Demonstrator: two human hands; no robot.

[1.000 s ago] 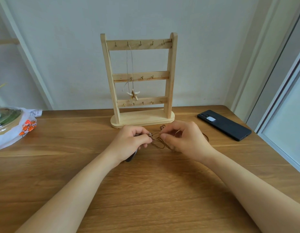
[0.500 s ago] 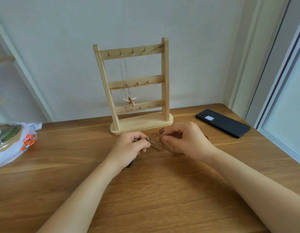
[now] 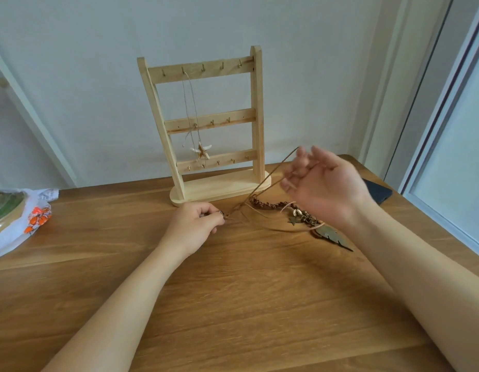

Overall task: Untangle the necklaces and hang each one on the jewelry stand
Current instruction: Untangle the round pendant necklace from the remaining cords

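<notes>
Stretching across the warm brown, wood-grained counter (image 3: 233, 304), two bare forearms reach forward. The left hand (image 3: 195, 224) rests low on the wood, thumb and forefinger pinching one end of a thin brown cord (image 3: 273, 173). That cord runs taut up to the right hand (image 3: 324, 186), raised off the surface, its half-curled fingers hooked round the strand; they are blurred, so the grip is hard to read. Beneath that hand lies the rest of the brown braided necklace (image 3: 267, 205), with pale shells, a small star charm and a bronze leaf-shaped pendant (image 3: 332, 236). Just behind stands the pale wooden jewelry stand (image 3: 257, 116) with three hooked rails; a fine starfish necklace (image 3: 203, 151) hangs from its top rail. A dark flat phone (image 3: 377, 191) is mostly hidden by the right wrist. Far left, a white plastic bag with orange print (image 3: 23, 229) is cut off.
</notes>
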